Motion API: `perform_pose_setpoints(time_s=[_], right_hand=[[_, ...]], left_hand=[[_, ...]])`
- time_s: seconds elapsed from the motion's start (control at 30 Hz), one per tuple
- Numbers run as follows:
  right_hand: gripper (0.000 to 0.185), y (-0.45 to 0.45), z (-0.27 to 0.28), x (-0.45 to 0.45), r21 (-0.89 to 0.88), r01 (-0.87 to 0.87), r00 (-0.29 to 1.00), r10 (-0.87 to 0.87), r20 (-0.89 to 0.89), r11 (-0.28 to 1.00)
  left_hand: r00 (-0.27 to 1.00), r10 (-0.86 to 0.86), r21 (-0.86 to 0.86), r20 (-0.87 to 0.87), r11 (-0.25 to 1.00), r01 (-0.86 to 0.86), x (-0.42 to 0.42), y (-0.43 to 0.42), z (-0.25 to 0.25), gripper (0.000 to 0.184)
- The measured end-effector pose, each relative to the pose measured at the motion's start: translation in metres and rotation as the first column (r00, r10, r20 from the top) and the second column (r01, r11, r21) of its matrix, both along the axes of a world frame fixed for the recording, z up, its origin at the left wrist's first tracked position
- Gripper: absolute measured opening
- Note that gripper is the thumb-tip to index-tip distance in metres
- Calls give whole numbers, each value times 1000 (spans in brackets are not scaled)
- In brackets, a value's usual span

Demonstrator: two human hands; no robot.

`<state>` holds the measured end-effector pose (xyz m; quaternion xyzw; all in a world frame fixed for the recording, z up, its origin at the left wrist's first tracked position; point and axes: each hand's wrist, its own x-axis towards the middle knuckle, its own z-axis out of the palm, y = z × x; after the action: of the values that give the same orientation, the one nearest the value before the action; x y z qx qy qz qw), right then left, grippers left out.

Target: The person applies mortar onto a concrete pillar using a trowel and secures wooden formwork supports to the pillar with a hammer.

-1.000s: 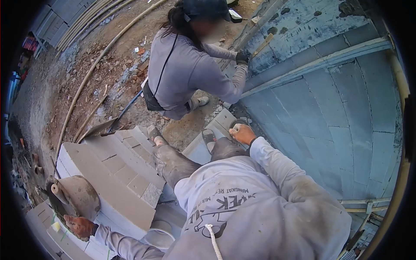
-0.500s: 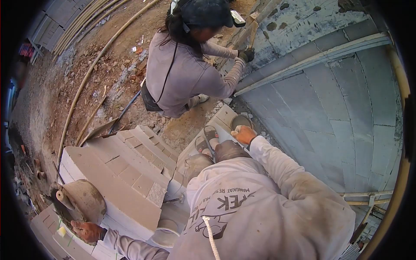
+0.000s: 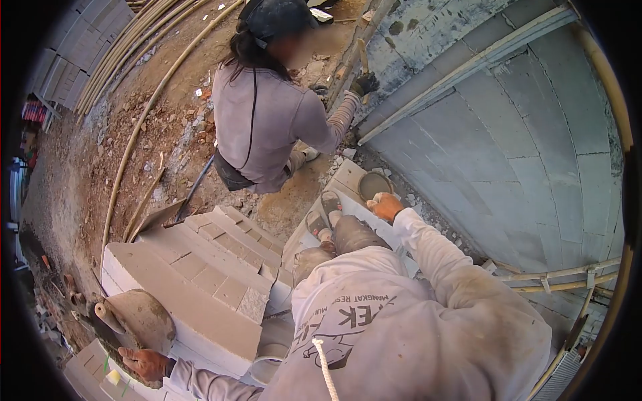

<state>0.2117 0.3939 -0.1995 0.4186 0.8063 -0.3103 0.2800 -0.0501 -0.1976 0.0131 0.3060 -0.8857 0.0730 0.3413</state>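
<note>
Head view: blocks (image 3: 175,271) separate left hand (image 3: 146,364) from co-worker (image 3: 264,127).

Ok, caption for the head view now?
Left hand beside a bucket, right hand at a bowl, co-worker at the wall.

I have one camera, on my head, looking forward and steeply down over my shirt (image 3: 414,334), which is nearest and fills the lower middle. Its wide, round view bends straight lines and darkens at the rim. It takes in my left hand (image 3: 144,364) low at one side, my right hand (image 3: 386,206) and feet (image 3: 328,217) farther out, and a co-worker (image 3: 261,120) beyond, near the top.
</note>
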Motion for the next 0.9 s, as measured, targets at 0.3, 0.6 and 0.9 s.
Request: perform_pose_setpoints(time_s=[0.3,0.6,0.9], right_hand=[[47,16,-47,91,-33,106,973,-97,211,994],[44,-5,-40,81,-97,192,975,-178,134,977],[47,-2,-33,69,-99,47,991,-34,130,994]], left_hand=[[1000,19,66,22,998,-21,-3,-7,-2,67],[999,37,69,0,997,-37,0,10,3,65],[998,29,100,58,994,-34,-3,2,3,69]])
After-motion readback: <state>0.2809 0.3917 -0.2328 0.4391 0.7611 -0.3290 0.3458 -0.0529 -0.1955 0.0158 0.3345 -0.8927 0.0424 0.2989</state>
